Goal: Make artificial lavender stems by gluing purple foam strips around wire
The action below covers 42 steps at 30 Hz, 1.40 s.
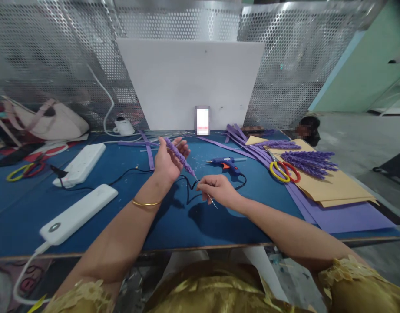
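A purple paper lavender sprig (178,155) slants across the front of my left hand (169,161). That hand is palm up with its fingers apart and slightly curled, not closed round the sprig; whether it touches the palm I cannot tell. Lower right, my right hand (216,190) pinches the sprig's thin wire stem (213,201) between thumb and fingers, and the stem's end sticks out below. A blue hot glue gun (228,164) lies on the blue table (147,226) just beyond my right hand, its black cord running behind both hands.
To the right, red-and-yellow scissors (286,171) and finished lavender sprigs (312,163) lie on tan paper (333,191) over purple sheets (352,219). Purple strips (242,141) lie behind. A phone (203,121) stands against a white board (193,78). White power strips (79,213) are left.
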Motion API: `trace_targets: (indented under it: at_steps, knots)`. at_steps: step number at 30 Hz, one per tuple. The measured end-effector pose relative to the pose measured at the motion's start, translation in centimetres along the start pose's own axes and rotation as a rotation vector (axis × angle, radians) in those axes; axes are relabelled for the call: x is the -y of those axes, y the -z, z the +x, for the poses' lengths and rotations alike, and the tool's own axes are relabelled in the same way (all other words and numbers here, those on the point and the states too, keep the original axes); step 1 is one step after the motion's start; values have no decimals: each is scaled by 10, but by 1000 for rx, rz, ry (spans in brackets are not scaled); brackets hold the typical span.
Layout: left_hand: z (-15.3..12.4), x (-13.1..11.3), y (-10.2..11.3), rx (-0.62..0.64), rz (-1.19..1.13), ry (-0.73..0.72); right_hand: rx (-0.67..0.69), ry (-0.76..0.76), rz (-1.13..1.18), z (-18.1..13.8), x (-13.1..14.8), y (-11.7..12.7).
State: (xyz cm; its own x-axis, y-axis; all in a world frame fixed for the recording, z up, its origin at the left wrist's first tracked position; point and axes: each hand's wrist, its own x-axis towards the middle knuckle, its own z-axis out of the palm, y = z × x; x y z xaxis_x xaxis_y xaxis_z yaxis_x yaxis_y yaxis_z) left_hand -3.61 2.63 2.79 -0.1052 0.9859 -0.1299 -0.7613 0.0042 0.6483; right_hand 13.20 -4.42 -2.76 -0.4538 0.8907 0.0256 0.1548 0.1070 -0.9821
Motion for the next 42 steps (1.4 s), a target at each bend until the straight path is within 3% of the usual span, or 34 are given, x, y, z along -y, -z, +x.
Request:
trace_targets:
  at_steps: [6,15,20,22,25,30,37,42]
  knots:
    - [-14,23,-3,110,250,147,-185,63,102,6,1,6]
    - [-15,30,-1,-3,307,215,-65,15,67,4,2,3]
    - [-17,34,1,141,385,58,-175,66,114,7,0,7]
    - [-20,35,2,190,441,65,-218,76,115,10,-2,9]
    - [-20,36,3,162,480,82,-214,73,98,13,-5,10]
    - [-12,33,5,56,420,-20,-129,22,92,12,-7,7]
    - [-19,36,5,179,506,21,-195,10,168,11,-2,8]
    - [-19,33,5,141,508,-88,-152,-19,157,11,-3,8]
